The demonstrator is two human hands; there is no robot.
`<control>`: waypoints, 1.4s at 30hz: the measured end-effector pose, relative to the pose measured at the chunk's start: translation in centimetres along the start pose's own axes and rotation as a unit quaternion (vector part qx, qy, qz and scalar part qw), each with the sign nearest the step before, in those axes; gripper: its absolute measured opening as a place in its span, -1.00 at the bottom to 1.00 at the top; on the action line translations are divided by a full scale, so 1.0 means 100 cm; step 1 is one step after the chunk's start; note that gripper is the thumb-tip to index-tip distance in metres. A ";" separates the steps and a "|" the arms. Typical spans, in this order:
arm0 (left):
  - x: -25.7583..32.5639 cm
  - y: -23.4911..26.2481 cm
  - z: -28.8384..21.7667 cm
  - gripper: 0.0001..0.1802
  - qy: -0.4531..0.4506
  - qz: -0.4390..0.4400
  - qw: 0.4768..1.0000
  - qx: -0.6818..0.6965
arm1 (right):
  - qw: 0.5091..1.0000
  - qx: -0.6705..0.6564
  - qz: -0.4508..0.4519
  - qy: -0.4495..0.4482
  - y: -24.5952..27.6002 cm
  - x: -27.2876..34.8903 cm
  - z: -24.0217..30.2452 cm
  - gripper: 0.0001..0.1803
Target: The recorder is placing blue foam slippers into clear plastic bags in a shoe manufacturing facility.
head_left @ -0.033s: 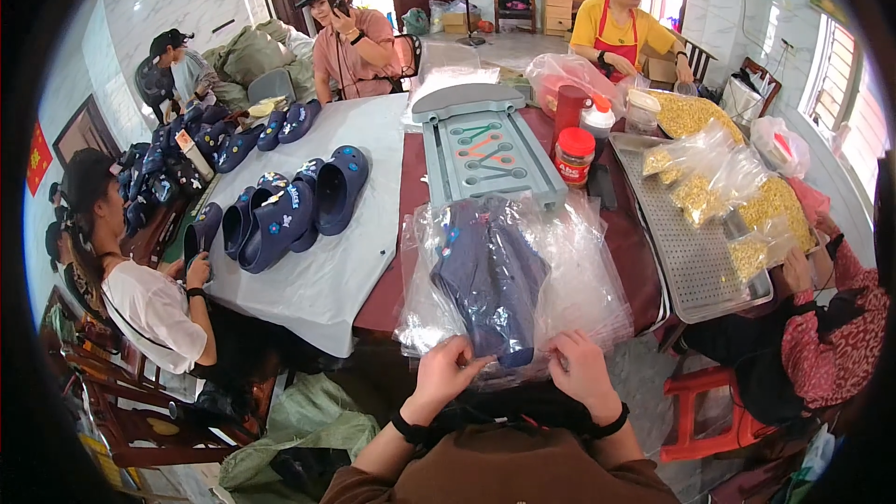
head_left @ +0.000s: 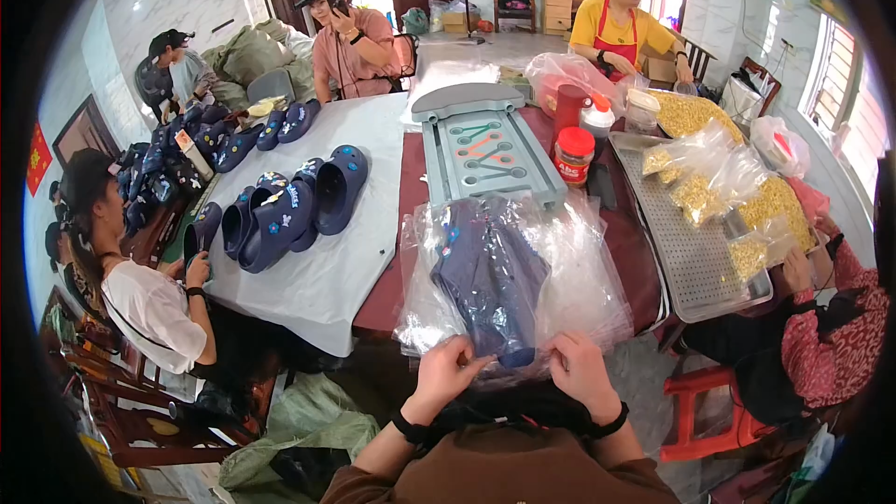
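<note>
A pair of navy blue clogs [head_left: 490, 271] with small charms lies inside a clear plastic bag [head_left: 583, 271] at the table's near edge, heels toward me. My left hand [head_left: 446, 371] pinches the bag's near edge to the left of the heels. On the other side, my right hand [head_left: 577, 366] has thumb and fingers closed on the same edge. More clear bags appear to lie flat beneath; the layers are hard to tell apart. Just beyond the bag stands a grey plastic board [head_left: 485, 151] with green and orange slots.
Finished-looking navy clogs [head_left: 278, 222] stand on a white sheet [head_left: 341, 289] at left, beside a seated person [head_left: 154, 303]. Jars [head_left: 573, 157] stand right of the board. A perforated metal tray [head_left: 695, 266] holds bagged yellow pieces. A red stool [head_left: 705, 415] is at lower right.
</note>
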State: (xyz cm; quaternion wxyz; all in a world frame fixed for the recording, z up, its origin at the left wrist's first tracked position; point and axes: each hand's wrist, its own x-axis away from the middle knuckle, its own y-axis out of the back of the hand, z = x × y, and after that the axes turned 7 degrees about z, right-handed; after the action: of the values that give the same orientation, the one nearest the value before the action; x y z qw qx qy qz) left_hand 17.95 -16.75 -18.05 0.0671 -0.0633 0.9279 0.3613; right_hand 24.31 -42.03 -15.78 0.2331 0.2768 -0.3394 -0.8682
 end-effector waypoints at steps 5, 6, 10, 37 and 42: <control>-0.001 0.003 -0.005 -0.43 0.027 0.056 0.998 -0.011 | 0.999 -0.041 0.014 -0.004 -0.020 0.001 -0.005 -0.81; -0.002 0.004 -0.010 -0.27 -0.032 0.010 0.999 -0.016 | 0.997 -0.069 0.020 0.000 -0.022 0.000 -0.003 -0.83; 0.005 0.006 -0.026 0.15 -0.102 -0.031 0.993 -0.047 | 0.994 -0.101 0.027 0.009 -0.018 -0.003 0.009 -0.81; 0.009 0.004 -0.015 0.46 0.021 -0.107 0.985 -0.134 | 0.920 -0.234 0.290 0.120 -0.037 -0.024 0.019 -0.10; 0.009 0.001 -0.008 0.39 0.030 -0.133 0.986 -0.100 | 0.936 -0.200 0.271 0.106 -0.034 -0.028 0.035 -0.21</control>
State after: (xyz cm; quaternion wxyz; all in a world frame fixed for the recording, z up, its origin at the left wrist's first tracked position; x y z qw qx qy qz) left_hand 17.02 -17.32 -17.54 0.0800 -0.2032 0.8719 0.4383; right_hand 23.36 -36.55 -15.11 0.5449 0.2122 -0.1948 -0.7875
